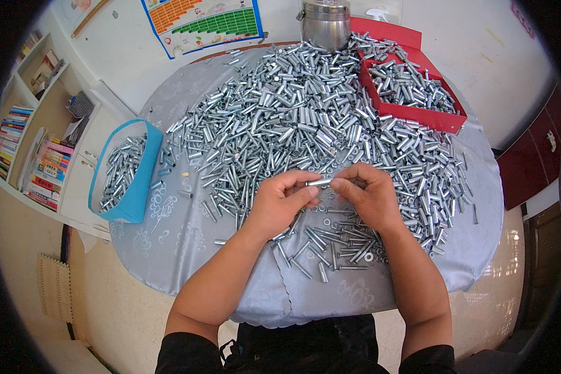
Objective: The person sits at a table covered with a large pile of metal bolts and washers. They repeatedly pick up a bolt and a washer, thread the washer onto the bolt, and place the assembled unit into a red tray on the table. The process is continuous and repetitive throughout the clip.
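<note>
Above the near middle of the table, both hands meet over a shiny metal sleeve [320,182] that lies level between them. My left hand [283,198] pinches its left end between thumb and fingers. At the other end, my right hand [371,196] is closed, thumb and forefinger pressed together on the sleeve's tip; whether a bolt sits inside is too small to tell. Beneath and beyond the hands spreads a big heap of silvery sleeves [293,103]. Closer to me, under the hands, lie loose bolts [349,246] and several washers [369,256].
A blue fabric box [134,193] of metal parts stands at the left. An open red box [417,115] with more parts is at the far right, beside a steel pot [326,28]. The round table wears a grey cloth [187,262]; a bookshelf [43,124] stands farther left.
</note>
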A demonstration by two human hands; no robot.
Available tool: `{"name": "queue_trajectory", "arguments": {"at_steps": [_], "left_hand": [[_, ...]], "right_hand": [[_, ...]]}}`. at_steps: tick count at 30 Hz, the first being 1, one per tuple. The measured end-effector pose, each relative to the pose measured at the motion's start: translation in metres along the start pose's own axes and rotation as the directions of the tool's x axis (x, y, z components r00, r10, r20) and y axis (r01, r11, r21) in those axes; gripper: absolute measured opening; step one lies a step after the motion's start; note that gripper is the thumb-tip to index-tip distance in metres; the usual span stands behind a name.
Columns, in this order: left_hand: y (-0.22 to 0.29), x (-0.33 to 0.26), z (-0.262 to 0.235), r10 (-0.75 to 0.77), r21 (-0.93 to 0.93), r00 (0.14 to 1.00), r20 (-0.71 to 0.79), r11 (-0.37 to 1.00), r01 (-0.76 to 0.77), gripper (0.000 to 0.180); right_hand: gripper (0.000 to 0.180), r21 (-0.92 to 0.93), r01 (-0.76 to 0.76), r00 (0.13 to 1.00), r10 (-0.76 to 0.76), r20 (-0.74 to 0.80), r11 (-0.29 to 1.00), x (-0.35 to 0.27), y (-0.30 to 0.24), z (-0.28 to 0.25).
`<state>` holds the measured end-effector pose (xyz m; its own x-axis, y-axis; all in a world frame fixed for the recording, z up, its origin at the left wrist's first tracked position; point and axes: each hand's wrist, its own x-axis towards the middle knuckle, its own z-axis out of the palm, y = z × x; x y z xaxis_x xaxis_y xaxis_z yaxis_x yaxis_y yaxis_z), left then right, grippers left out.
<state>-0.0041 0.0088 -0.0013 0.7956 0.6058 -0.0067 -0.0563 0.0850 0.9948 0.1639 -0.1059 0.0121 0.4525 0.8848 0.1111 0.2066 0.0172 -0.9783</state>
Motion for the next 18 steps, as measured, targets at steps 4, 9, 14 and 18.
{"name": "queue_trajectory", "arguments": {"at_steps": [4,9,14,18], "left_hand": [[0.004,0.001,0.002,-0.001,-0.034,0.995,-0.098,0.999,-0.002,0.024],[0.003,0.002,0.0,0.018,-0.069,0.982,-0.188,0.997,-0.031,0.019],[0.001,0.001,0.0,0.007,-0.07,0.984,-0.179,0.997,-0.02,0.019],[0.002,0.002,0.002,0.002,-0.062,0.984,-0.178,0.998,-0.013,0.018]], "right_hand": [[0.012,-0.164,0.036,0.998,-0.043,-0.039,0.986,0.003,0.005,-0.005],[0.009,-0.609,0.395,0.904,-0.408,0.126,0.688,0.007,0.011,-0.011],[0.023,-0.689,0.433,0.893,-0.379,0.242,0.581,0.006,0.012,-0.01],[0.025,-0.726,0.439,0.891,-0.362,0.275,0.53,0.006,0.012,-0.013]]}}
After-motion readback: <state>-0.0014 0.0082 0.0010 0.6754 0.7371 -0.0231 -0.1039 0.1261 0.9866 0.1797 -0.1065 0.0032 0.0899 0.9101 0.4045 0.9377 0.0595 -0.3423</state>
